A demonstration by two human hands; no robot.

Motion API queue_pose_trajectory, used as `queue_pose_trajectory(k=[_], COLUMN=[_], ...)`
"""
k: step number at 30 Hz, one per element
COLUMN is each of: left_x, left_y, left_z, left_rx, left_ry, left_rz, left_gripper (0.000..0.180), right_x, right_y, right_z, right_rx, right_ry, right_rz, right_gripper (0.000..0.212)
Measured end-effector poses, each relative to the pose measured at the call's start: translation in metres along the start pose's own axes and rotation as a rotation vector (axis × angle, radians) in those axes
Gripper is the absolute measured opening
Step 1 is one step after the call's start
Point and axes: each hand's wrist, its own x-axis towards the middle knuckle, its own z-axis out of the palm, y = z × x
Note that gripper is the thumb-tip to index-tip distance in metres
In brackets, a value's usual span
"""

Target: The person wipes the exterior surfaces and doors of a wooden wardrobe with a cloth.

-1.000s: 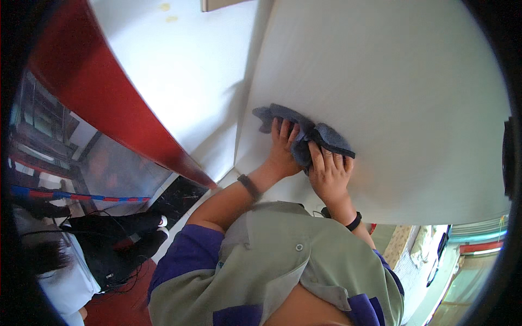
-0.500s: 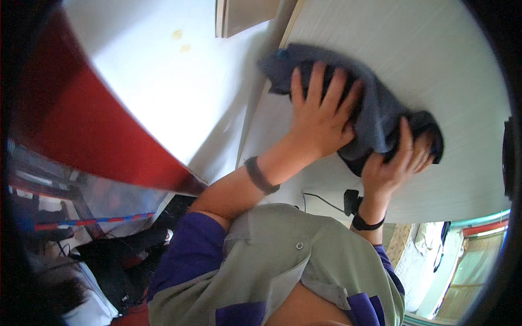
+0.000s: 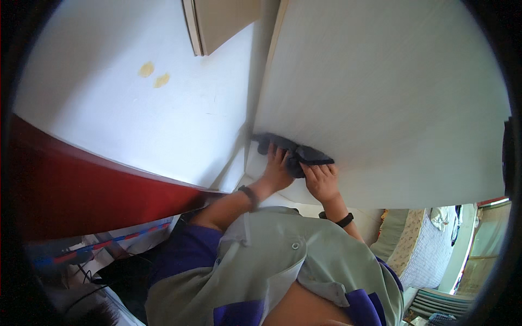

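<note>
A dark grey cloth (image 3: pixel 315 155), bunched up, lies against the lower part of a large pale panel (image 3: pixel 380 98), close to its left edge. My left hand (image 3: pixel 277 173) presses the cloth's left half onto the surface, fingers over the fabric and slightly apart. Beside it, my right hand (image 3: pixel 323 183) grips the lower right part of the cloth with bent fingers. Folds of fabric hide some fingertips. Each wrist wears a dark band.
To the left stands a white wall (image 3: pixel 125 119) with two yellowish patches and a red lower band (image 3: pixel 98 190). A beige box-like fixture (image 3: pixel 225 24) juts out at the top. A bed with a pale quilted cover (image 3: pixel 427 247) is at the lower right.
Both hands have drawn the cloth down and left across the panel, nearer my body. The cloth is now more bunched, and the hands are closer together. The view has shifted somewhat.
</note>
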Motion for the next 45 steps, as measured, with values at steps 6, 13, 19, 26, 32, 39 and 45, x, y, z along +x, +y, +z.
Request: queue_pose_trajectory(k=[6,13,19,26,32,39,45], left_x=[0.003,0.099,0.126,0.059,0.059,0.156,0.187], left_y=[0.019,0.044,0.073,0.113,0.111,0.154,0.177], left_z=[-0.016,-0.131,-0.15,-0.05,-0.036,-0.137,-0.12], left_rx=[-0.192,0.025,-0.022,0.107,0.055,0.033,0.13], left_ry=[0.07,0.35,0.487,0.013,0.0,0.374,0.682], left_rz=[-0.122,0.14,0.008,0.085,0.123,0.368,0.258], left_gripper=[0.065,0.054,0.053,0.055,0.048,0.042,0.036], right_x=[0.012,0.037,0.031,-0.01,-0.017,-0.016,-0.042], right_y=[0.006,0.043,0.071,0.068,0.064,0.106,0.118], right_z=[-0.031,-0.112,-0.15,-0.126,-0.118,-0.195,-0.187], right_rx=[0.203,-0.065,-0.245,-0.2,-0.045,-0.259,-0.336], right_ry=[0.104,0.359,0.673,0.315,0.202,0.625,0.74], right_rz=[-0.035,0.046,0.231,0.17,0.059,0.256,0.33], right_gripper=[0.032,0.038,0.038,0.045,0.046,0.031,0.036])
